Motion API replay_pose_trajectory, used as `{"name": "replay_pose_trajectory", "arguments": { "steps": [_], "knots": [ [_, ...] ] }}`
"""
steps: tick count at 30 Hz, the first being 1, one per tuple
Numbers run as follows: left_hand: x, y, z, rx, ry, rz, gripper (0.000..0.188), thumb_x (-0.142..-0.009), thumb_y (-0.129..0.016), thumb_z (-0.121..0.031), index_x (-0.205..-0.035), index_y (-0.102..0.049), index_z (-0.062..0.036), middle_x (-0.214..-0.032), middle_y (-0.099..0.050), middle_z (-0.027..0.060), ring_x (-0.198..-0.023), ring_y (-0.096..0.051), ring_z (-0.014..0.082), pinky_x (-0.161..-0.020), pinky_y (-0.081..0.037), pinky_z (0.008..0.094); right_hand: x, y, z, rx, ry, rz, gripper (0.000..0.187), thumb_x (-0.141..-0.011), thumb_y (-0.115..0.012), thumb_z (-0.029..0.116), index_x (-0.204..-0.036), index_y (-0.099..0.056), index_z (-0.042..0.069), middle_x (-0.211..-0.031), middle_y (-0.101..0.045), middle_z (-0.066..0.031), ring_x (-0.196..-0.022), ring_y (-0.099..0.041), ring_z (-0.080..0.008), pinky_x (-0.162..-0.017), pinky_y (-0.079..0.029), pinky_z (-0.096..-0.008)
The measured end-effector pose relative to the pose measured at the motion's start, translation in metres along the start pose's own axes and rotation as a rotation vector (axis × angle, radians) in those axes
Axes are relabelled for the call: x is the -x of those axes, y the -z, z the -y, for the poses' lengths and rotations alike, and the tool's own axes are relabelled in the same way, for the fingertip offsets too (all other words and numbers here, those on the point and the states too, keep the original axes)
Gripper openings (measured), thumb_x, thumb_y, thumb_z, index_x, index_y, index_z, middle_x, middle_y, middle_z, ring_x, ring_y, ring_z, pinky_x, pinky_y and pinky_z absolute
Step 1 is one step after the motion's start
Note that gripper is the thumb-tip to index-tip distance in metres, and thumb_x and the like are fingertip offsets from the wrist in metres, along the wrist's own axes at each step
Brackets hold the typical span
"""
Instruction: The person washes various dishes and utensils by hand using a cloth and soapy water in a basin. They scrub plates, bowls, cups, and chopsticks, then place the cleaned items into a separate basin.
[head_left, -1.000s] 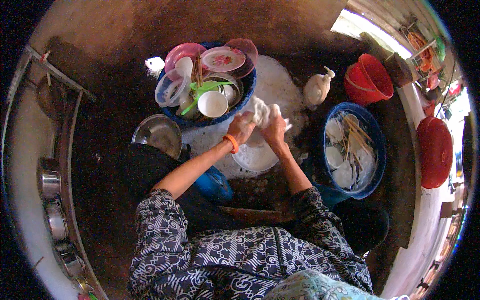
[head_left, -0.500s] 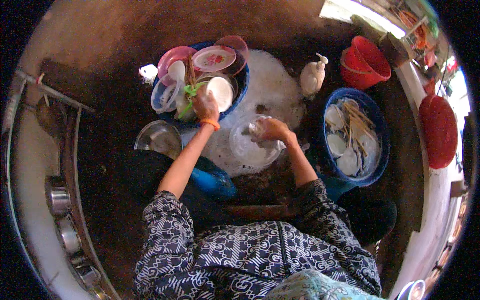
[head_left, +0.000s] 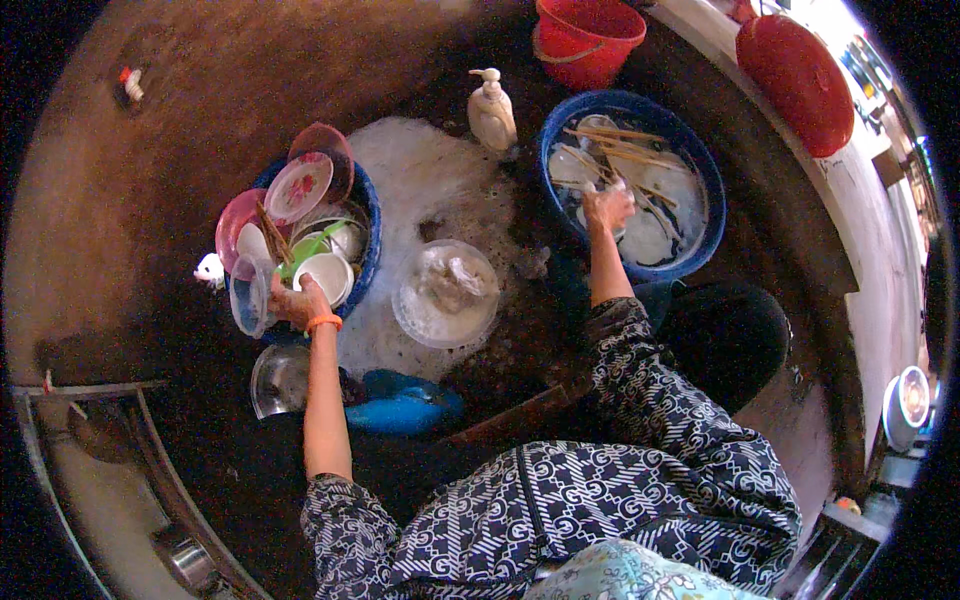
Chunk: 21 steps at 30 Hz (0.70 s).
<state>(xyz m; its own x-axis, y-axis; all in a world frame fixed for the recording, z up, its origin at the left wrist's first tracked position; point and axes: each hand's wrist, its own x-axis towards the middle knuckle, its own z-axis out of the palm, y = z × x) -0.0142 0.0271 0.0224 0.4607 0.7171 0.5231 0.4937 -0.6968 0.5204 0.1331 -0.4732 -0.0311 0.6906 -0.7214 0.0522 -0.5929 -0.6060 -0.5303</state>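
Note:
My left hand [head_left: 296, 302] is closed on the rim of a white bowl [head_left: 325, 272] at the near side of the left blue basin [head_left: 374, 205]. That basin is heaped with a pink plate with a flower print [head_left: 300, 188], clear bowls, a white spoon and bright green utensils. On the right, my right hand [head_left: 608, 208] reaches into another blue basin [head_left: 716, 190], among white dishes [head_left: 640, 238] and wooden chopsticks [head_left: 640, 152] in water. Blur hides whether its fingers hold anything. Between the basins, a crumpled whitish cloth or sponge [head_left: 462, 272] lies in a clear, sudsy bowl [head_left: 402, 302].
A pump bottle [head_left: 491, 112] and a red bucket [head_left: 590, 45] stand at the back. Foam [head_left: 385, 160] covers the floor between the basins. Nearer me lie a clear bowl [head_left: 278, 380] and a blue object [head_left: 405, 402]. A red round basin [head_left: 795, 85] leans at the far right.
The view has swung to the right. My right hand has left the whitish cloth or sponge in the clear bowl and moved into the right basin. My left hand stays at the white bowl.

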Motion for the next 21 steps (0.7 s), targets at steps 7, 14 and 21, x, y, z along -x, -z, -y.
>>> {"name": "replay_pose_trajectory", "arguments": {
  "steps": [7,14,21],
  "knots": [
    [0.011,-0.001,-0.040,0.349,-0.229,0.109,0.048,-0.075,-0.063,-0.008,-0.121,-0.051,-0.0060,-0.114,-0.055,0.0173,-0.104,-0.048,0.0318,-0.084,-0.044,0.0394,-0.016,-0.020,-0.063,-0.048,-0.461,0.214,0.050,-0.071,-0.067,0.037,-0.106,-0.066,0.002,-0.116,-0.062,-0.0189,-0.110,-0.059,-0.0347,-0.094,-0.046,-0.0430],
    [0.023,-0.004,-0.048,0.383,-0.197,0.163,0.045,-0.075,-0.060,-0.007,-0.120,-0.053,-0.0080,-0.110,-0.054,0.0156,-0.085,-0.053,0.0239,-0.079,-0.045,0.0371,-0.043,-0.070,-0.094,0.174,0.066,0.668,0.052,-0.077,-0.060,0.045,-0.105,-0.068,0.002,-0.112,-0.064,-0.0226,-0.106,-0.061,-0.0378,-0.093,-0.047,-0.0414],
    [0.026,-0.006,-0.052,0.420,-0.264,0.183,0.043,-0.076,-0.059,-0.008,-0.119,-0.054,-0.0063,-0.109,-0.052,0.0163,-0.075,-0.054,0.0218,-0.076,-0.046,0.0360,-0.020,-0.086,-0.058,-0.426,0.296,0.541,0.054,-0.086,-0.051,0.051,-0.113,-0.065,0.006,-0.113,-0.063,-0.0244,-0.113,-0.057,-0.0382,-0.096,-0.042,-0.0411]
  ]
}}
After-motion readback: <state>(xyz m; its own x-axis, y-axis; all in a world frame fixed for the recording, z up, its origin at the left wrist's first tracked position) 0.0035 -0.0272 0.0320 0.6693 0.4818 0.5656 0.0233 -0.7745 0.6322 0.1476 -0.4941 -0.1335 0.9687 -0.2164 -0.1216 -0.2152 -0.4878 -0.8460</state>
